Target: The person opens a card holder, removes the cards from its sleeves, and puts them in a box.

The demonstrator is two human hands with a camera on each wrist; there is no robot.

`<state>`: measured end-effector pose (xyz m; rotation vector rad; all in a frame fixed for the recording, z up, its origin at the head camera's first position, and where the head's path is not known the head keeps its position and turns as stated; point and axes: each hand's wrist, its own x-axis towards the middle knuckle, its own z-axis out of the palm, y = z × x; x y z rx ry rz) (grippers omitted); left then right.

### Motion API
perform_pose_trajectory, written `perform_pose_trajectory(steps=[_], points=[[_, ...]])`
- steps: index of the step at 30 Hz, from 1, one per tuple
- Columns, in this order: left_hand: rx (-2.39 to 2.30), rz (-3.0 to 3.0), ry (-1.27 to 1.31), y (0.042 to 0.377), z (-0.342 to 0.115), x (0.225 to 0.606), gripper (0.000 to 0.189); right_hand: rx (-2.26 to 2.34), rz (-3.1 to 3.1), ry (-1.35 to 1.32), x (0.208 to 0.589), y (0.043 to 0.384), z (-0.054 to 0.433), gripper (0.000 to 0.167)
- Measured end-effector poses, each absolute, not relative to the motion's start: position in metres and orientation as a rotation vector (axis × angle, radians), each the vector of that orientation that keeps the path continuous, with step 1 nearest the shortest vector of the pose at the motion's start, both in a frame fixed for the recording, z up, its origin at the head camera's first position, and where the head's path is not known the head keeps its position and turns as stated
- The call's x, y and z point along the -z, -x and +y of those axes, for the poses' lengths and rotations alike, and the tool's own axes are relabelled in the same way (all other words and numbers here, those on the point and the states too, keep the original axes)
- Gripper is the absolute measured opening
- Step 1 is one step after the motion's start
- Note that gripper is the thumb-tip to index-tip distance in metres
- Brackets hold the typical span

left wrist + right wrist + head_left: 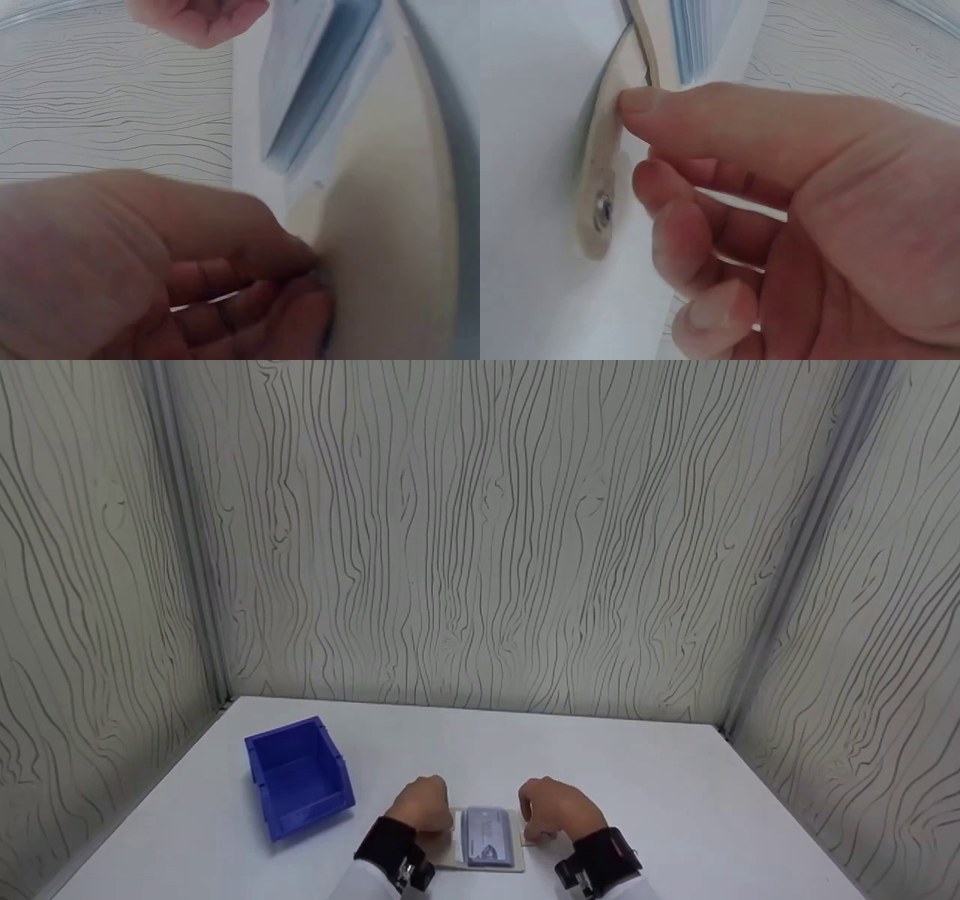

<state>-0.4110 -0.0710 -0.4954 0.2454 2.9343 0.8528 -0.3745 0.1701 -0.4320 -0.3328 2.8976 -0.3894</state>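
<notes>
A beige card holder (517,864) lies opened out on the white table, with a stack of clear plastic sleeves (487,836) in its middle. A printed card shows in the top sleeve. At its left side, my left hand (426,808) pinches the beige cover (390,217) between thumb and curled fingers. On the other side, my right hand (559,808) holds the narrow closing strap (604,157), its thumb lying on the strap near the holder's edge. A metal snap (604,211) sits at the strap's free end, below that thumb.
A blue plastic bin (300,780) stands tilted in angle at the left of the white table (637,780). Wood-grain patterned panels (480,547) enclose the table at the back and both sides. Black bands with small cameras are on both wrists.
</notes>
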Motion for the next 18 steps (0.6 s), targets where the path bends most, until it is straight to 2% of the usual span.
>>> perform_pose_trajectory(steps=[4,8,11,18], points=[[-0.909,2.887,-0.243,0.389,-0.07,0.47,0.009,0.468,2.866,0.429,0.426,0.375,0.167,0.028],[-0.925,2.854,-0.233,0.382,-0.073,0.462,0.009,0.452,2.877,0.498,0.423,0.374,0.161,0.052],[-0.952,2.835,-0.233,0.378,-0.072,0.456,0.012,0.369,2.893,0.512,0.424,0.374,0.155,0.063],[-0.937,2.826,-0.231,0.38,-0.072,0.458,0.015,0.224,2.917,0.534,0.428,0.37,0.145,0.067]])
